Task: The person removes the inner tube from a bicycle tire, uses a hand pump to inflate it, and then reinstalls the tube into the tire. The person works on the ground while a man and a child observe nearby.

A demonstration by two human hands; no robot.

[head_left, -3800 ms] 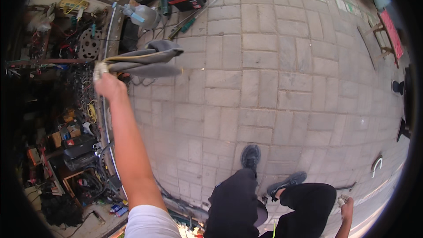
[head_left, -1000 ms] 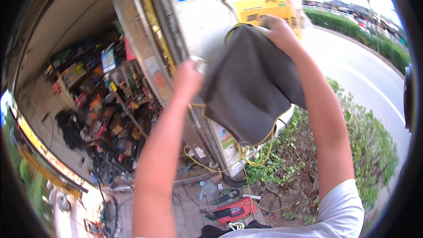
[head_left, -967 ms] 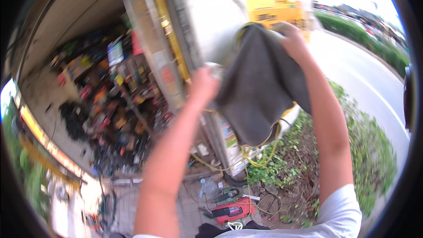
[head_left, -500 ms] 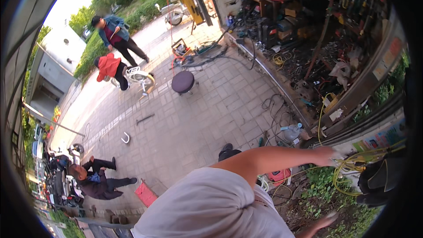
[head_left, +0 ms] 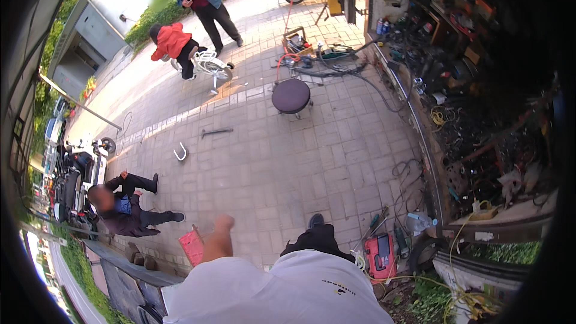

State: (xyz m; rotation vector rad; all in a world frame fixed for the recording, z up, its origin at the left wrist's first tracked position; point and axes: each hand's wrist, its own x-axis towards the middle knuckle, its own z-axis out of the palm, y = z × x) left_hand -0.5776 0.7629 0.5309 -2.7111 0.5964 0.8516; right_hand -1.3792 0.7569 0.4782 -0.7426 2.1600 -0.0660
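Note:
My left hand (head_left: 224, 223) hangs low in front of me, blurred, its fingers hard to make out; I see nothing in it. A flat red panel-like thing (head_left: 192, 246) lies on the paving just left of that forearm. My right hand is out of view. To my right, beside my dark shoe (head_left: 316, 221), an open red tool case (head_left: 379, 256) sits on the ground, with a screwdriver-like tool (head_left: 375, 222) and a clear plastic bottle (head_left: 420, 222) near it. Yellow cable (head_left: 462, 300) trails over the plants at lower right.
A round purple-topped stool (head_left: 291, 96) stands ahead. A long metal tool (head_left: 217, 131) and a white U-shaped piece (head_left: 180, 152) lie on the paving. One person (head_left: 129, 207) is at left; two others, one by a white bicycle (head_left: 211, 65), are farther off. A cluttered workshop (head_left: 474, 114) fills the right.
My view has swung away from the yellow cable at right. My right arm, stretched toward the cable before, has left view. My left hand now shows near the red panel.

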